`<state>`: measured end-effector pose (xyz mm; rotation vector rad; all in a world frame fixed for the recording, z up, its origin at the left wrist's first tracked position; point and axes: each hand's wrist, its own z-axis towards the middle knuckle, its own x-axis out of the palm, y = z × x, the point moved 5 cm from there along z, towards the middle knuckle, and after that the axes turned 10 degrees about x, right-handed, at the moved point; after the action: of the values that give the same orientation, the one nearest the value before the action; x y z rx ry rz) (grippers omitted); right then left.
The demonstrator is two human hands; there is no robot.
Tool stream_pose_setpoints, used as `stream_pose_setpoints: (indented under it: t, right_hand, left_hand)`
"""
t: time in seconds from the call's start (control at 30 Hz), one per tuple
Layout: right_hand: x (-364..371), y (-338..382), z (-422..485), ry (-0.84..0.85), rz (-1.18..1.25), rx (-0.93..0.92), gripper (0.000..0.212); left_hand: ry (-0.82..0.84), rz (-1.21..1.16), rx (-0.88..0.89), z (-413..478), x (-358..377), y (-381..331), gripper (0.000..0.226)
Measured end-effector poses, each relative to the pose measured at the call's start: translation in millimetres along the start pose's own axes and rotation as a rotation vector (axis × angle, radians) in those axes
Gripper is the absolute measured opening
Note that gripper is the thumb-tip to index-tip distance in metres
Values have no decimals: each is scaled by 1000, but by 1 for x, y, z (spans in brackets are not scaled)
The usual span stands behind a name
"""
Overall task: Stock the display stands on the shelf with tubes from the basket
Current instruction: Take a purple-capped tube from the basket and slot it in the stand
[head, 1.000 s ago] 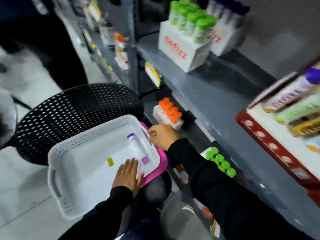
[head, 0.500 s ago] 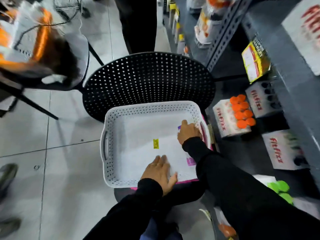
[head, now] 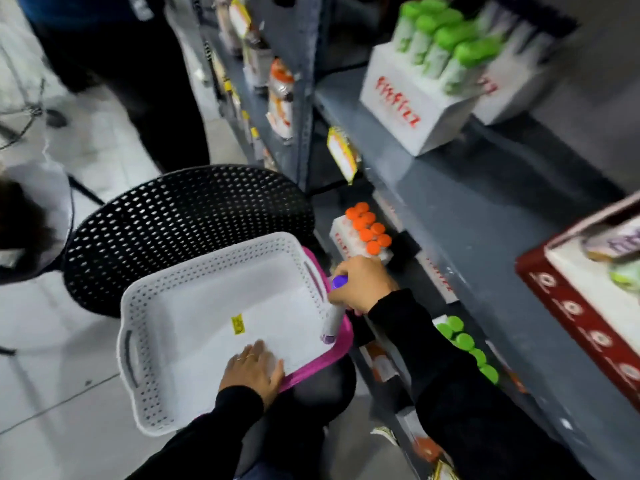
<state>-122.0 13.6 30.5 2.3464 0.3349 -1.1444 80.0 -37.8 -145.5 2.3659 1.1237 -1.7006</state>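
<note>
We see a purple-capped tube point(head: 333, 315) held upright at the right rim of the white basket point(head: 145, 341), its cap up and its base hanging just over the basket's edge; our right hand point(head: 362, 284) is wrapped around its upper part. Our left hand point(head: 254, 370) lies flat, fingers together, on the near rim of the basket, gripping nothing. The basket is perforated plastic with slot handles, its smooth floor bare but for a small yellow sticker point(head: 237, 324), and it sits on a pink tray or lid point(head: 322, 358) that shows along its right edge. Behind it curves the black perforated back of a chair point(head: 180, 223). To the right rises a grey metal shelf point(head: 485, 202). On its upper level stands a white cardboard display stand point(head: 412, 109) holding green-capped tubes point(head: 450, 32); lower down, another stand carries orange-capped tubes point(head: 369, 228), and green caps point(head: 465, 348) show beside our right sleeve. A red-edged box point(head: 571, 313) juts in at the far right, blurred.
</note>
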Motion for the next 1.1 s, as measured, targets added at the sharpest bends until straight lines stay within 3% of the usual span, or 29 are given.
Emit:
stream_pose_setpoints:
  t: [0.07, 0.17, 0.23, 0.4, 0.53, 0.67, 0.8, 0.97, 1.1]
  right_hand:
    - [-28, -13, -24, -68, 41, 19, 30]
    - [-70, -31, -62, -185, 33, 34, 15]
    - [-96, -45, -90, -252, 28, 46, 21]
    - [-151, -86, -160, -433, 55, 135, 13]
    - [-180, -112, -212, -584, 111, 178, 28]
    - [-193, -138, -258, -665, 81, 266, 30]
    - [-199, -160, -292, -725, 104, 349, 38]
    - [-197, -173, -315, -644, 98, 346, 21]
    - [-198, -186, -330, -639, 97, 368, 17]
  left_hand:
    - [-25, 15, 27, 4, -5, -10, 85]
    - [-153, 28, 111, 18, -28, -47, 66]
    - [-223, 34, 256, 32, -49, -90, 57]
    - [-498, -2, 692, 46, -108, -222, 51]
    - [-509, 44, 850, 41, -122, -300, 48]
    - [-430, 206, 911, 40, -107, -331, 51]
    - [-421, 230, 862, 38, -98, -336, 59]
    - [-356, 341, 846, 27, -90, -349, 82]
    - [-358, 380, 815, 25, -83, -353, 63]
